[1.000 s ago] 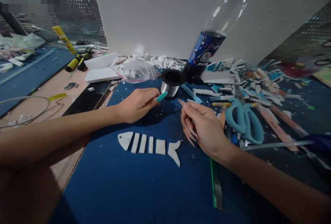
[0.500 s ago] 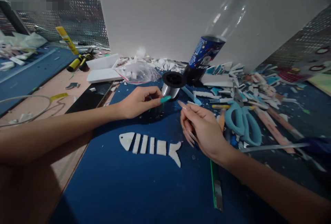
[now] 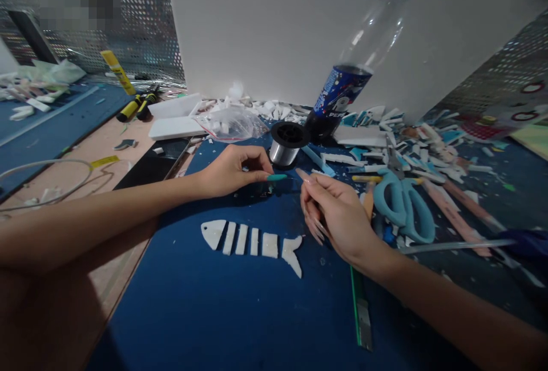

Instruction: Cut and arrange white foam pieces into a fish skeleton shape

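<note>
My left hand (image 3: pixel 237 171) is pinched, thumb against fingers, just left of and in front of a black-rimmed spool of clear thread (image 3: pixel 285 151). A faint thin line shows between its fingertips and those of my right hand (image 3: pixel 334 211), also pinched, to the right of the spool. What either pinch holds is too fine to make out. Below them on the blue mat (image 3: pixel 205 314) lies a white fish cut into several pieces: a head with a small hole (image 3: pixel 213 234), narrow strips (image 3: pixel 242 238), a wider block (image 3: pixel 270 245) and a tail (image 3: pixel 292 254).
Blue-handled scissors (image 3: pixel 405 202) and a green-edged cutter (image 3: pixel 362 314) lie right. A cola bottle (image 3: pixel 342 91) stands behind the spool amid white and blue scraps. A plastic bag (image 3: pixel 233 121), a dark phone-like slab (image 3: pixel 152 161) and yellow-black tools (image 3: pixel 131 107) are at left.
The view has shifted slightly. My left hand's fingertips have come away from the spool's edge a little, down and towards me. My right hand has barely moved.
</note>
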`<state>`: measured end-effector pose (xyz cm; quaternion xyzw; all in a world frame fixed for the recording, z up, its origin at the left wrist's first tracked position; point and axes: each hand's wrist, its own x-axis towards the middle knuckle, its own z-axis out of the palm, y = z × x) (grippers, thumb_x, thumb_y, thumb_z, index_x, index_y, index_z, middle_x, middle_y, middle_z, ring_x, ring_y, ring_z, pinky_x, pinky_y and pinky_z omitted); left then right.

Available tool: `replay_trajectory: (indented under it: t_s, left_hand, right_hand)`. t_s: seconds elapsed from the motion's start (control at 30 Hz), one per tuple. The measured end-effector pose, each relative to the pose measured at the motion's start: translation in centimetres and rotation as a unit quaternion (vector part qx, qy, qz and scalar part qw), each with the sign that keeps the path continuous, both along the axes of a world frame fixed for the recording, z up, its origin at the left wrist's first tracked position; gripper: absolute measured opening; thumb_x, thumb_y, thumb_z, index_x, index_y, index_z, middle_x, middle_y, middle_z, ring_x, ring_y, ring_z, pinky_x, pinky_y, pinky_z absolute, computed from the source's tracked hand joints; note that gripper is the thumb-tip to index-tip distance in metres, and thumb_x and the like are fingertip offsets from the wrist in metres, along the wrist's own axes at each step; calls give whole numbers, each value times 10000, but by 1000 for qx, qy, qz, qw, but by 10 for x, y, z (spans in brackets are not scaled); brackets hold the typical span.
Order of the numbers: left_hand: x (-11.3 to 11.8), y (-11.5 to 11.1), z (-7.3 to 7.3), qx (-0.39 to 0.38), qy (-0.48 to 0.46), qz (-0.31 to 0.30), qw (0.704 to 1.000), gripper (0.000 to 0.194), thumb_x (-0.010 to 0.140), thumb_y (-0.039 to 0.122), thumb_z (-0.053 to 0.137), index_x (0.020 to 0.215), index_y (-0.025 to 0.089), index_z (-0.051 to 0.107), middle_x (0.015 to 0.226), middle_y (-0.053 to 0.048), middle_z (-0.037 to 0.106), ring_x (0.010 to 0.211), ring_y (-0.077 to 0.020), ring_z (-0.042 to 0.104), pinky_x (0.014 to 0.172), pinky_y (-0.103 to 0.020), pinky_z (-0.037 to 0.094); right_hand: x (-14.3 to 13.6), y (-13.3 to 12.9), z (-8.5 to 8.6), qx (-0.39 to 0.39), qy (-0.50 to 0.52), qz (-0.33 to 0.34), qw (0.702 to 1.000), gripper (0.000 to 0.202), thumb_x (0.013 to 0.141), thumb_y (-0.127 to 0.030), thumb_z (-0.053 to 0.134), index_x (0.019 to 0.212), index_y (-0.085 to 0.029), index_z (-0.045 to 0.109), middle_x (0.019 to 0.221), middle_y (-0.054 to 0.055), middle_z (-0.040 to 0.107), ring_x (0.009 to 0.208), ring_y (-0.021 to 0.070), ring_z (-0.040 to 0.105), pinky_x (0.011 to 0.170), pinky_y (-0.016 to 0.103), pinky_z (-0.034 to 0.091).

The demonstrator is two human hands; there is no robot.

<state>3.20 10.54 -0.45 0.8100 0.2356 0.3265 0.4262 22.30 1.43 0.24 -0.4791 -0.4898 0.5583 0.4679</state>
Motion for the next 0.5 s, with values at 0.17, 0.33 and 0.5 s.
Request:
replay_trajectory:
  t_s: [0.17,0.33,0.5]
  left_hand:
    - [-1,-2,0,-11,-30,-26,999,104,808,169,681,904,136,660,765,-25,675,708,-103,641,663,-209,525]
    - [0,-5,-1,-55,-49,-39,997,204,795,140,693,987,134,625,756,-12,692,705,-91,664,685,-193,535]
    - [4,-11,3,-131,-90,-56,986,230,742,69,715,938,118,603,691,11,691,656,-71,668,691,-170,545]
  right_hand:
    - [0,-1,1,0,1,0,1000,390,905,-390,542,569,-201,484,349,-83,405,233,56,344,267,172,332]
    - [0,-3,-1,23,15,-11,1000,371,901,-385,554,588,-195,492,367,-91,419,228,40,344,271,160,315]
    - [0,-6,-1,55,11,-6,998,377,902,-413,560,602,-195,493,378,-91,419,241,44,362,268,160,322]
